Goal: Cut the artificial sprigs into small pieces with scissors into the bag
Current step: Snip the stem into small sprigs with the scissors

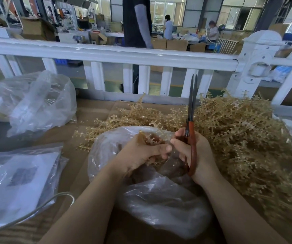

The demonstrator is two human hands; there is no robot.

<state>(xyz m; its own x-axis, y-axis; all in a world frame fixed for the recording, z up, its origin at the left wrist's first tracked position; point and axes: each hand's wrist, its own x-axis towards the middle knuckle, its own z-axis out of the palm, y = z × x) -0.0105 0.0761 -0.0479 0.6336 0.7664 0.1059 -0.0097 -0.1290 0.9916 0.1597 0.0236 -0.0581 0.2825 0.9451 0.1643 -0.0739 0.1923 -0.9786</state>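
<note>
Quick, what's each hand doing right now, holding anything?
Left hand: gripping a bunch of sprigs over the bag.
Right hand: gripping the scissors, blades pointing up, nearly closed.

A large loose heap of tan, beaded artificial sprigs (238, 134) lies on the brown cardboard surface, spreading from centre to the right edge. A crumpled clear plastic bag (152, 199) sits in front of the heap with its mouth open upward, and a small bunch of sprigs (148, 138) is held over that opening. Scissors (192, 120) with reddish-orange handles stand upright just right of the bunch, their dark blades nearly closed and pointing up.
</note>
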